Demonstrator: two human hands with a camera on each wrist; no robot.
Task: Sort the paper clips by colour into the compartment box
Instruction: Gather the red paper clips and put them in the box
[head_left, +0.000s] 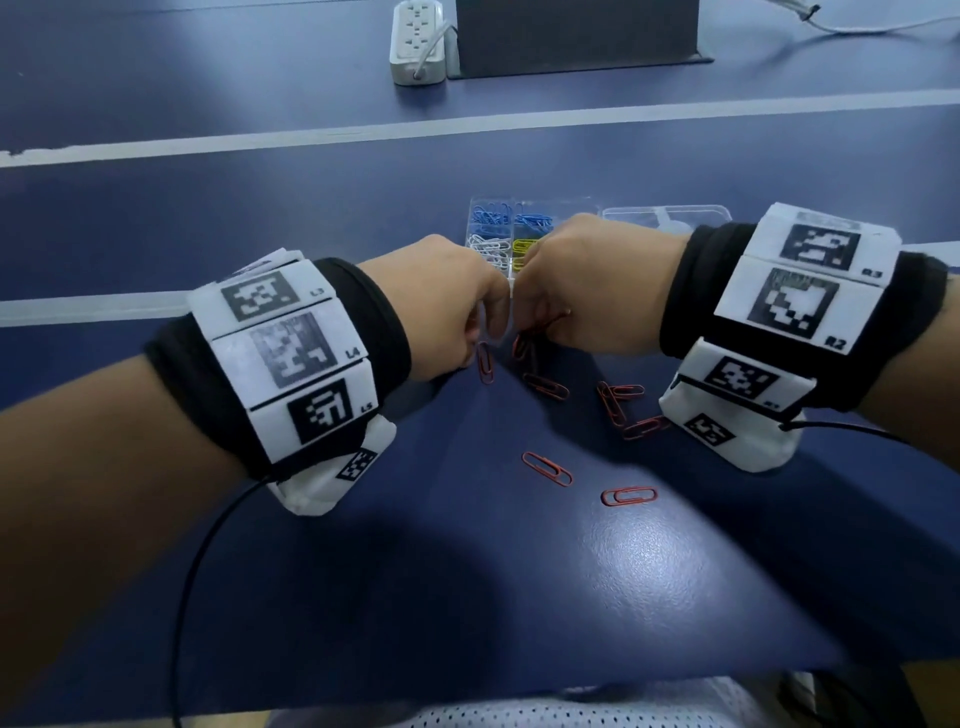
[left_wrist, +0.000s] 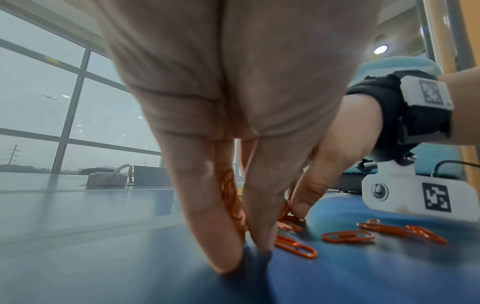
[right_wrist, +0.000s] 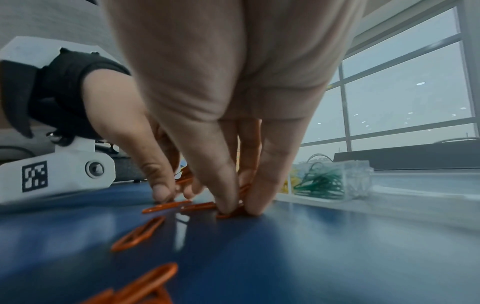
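Both hands meet fingertips-down on the blue table just in front of the clear compartment box (head_left: 561, 206) (right_wrist: 359, 179). My left hand (head_left: 457, 312) (left_wrist: 244, 255) pinches a small bunch of orange paper clips (left_wrist: 230, 197) between thumb and fingers. My right hand (head_left: 571, 296) (right_wrist: 241, 208) pinches orange clips (right_wrist: 245, 188) as well, its tips on the table. Several loose orange clips (head_left: 546, 468) (left_wrist: 348, 236) lie scattered nearer me. The box holds blue clips (head_left: 491, 214), white clips (head_left: 487, 247), yellow clips (head_left: 522, 247) and green clips (right_wrist: 322, 182).
The box's clear lid (head_left: 670, 215) lies open to its right. A white power strip (head_left: 418, 41) and a dark upright panel (head_left: 576, 36) stand at the far edge. White lines (head_left: 467, 124) cross the table. A mesh chair seat (head_left: 545, 712) shows below.
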